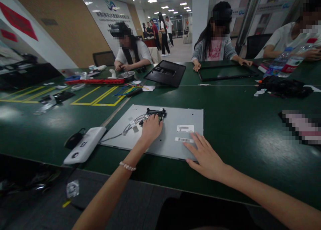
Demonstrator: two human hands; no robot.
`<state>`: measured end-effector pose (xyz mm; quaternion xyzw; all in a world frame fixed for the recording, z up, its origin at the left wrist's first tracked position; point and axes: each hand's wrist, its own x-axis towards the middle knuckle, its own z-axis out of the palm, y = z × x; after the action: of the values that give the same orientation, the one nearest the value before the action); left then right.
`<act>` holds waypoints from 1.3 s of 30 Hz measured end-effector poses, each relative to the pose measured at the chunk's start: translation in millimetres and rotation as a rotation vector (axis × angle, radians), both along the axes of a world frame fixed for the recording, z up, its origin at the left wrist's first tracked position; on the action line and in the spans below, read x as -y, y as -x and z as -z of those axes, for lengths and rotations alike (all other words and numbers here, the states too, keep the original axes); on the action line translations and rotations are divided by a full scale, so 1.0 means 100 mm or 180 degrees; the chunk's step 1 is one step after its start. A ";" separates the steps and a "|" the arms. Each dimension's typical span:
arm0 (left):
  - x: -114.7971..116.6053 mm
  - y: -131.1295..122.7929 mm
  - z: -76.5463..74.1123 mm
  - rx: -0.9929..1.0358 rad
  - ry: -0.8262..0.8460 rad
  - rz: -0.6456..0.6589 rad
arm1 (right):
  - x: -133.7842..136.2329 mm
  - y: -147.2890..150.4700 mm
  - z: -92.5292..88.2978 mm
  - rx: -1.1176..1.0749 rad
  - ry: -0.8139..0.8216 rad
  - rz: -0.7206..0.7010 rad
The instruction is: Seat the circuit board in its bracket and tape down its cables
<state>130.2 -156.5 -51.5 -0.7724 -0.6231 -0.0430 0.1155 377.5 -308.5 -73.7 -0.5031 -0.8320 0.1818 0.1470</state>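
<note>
The fingers of your left hand (151,127) bend down over the board (163,114), which lies on the grey panel (175,115) on the table (240,116). They cover much of the board's near side, so I cannot tell whether they pinch it or only rest on it. Its black far edge shows just beyond your fingertips, with only a little green between. Thin cables (117,135) leave to the left of those fingers, pass under tape, and become hard to follow near the white case (86,145).

The fingers of your right hand (207,156) are spread over the panel's near right corner, hiding it; how firmly they press does not show. Their tips lie close by the lower label (184,140), with the upper label (185,128) just beyond; the print on both is too small to read.

Well left of your left fingers, the white case partly hides a black thing (74,138) that I cannot make out. Far beyond both hands lie a dark cover (173,77) and a black frame (225,78) with a co-worker's hands on it. Well right of your right fingers, a pixelated flat thing (302,126) runs out of view.
</note>
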 end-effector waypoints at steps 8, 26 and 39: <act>-0.48 0.12 -0.01 0.0045 -0.0016 -0.0235 | 0.01 0.00 -0.02 0.0108 -0.0114 -0.0008; -0.38 1.16 -0.32 0.0301 0.0022 -0.0543 | 0.02 -0.01 0.00 0.0073 0.0003 -0.0043; -0.98 0.68 -0.73 0.0338 -0.0550 -0.0543 | 0.03 0.02 -0.03 0.0114 -0.0041 -0.0037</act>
<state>61.9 -58.8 21.8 -0.7004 -0.6857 -0.1273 0.1517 375.5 -311.1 -70.6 -0.5005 -0.8385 0.1683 0.1343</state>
